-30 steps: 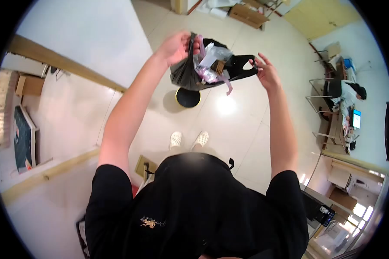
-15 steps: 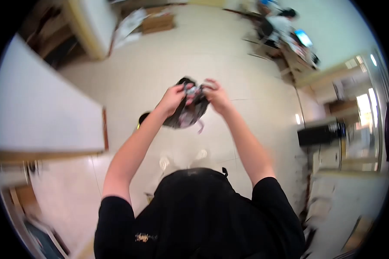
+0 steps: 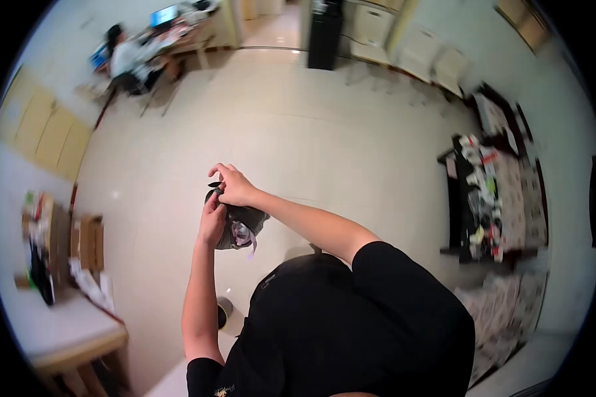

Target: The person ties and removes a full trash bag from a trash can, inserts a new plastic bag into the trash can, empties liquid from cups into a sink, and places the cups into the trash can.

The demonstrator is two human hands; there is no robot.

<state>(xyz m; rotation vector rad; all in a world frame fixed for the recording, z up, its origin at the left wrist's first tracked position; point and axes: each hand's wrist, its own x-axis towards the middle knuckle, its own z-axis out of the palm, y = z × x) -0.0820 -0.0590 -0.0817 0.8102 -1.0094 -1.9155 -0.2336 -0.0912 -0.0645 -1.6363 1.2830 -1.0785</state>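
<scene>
A dark, thin plastic bag [image 3: 250, 217] hangs from my two hands above the floor. Its gathered top is pinched by my left hand [image 3: 212, 223], fingers closed and pointing up. My right hand [image 3: 236, 188] grips the same top just above, thumb and fingers closed near a short black end sticking out. A pale pinkish item [image 3: 241, 233] shows at the bag's lower side, with a strip dangling; whether it lies inside or outside I cannot tell. A dark bin [image 3: 224, 312] stands on the floor beside my left forearm, partly hidden.
A person [image 3: 131, 63] sits at a desk [image 3: 202, 32] at the far left. A black cabinet-like unit [image 3: 324, 40] and pale chairs [image 3: 417, 54] line the back. A cluttered dark table [image 3: 451, 178] and sofa [image 3: 535, 205] stand right; a white table [image 3: 73, 331] is lower left.
My view has turned to the right across the room, and the seated person now appears at the left. My hands have come closer together on the bag's top.
</scene>
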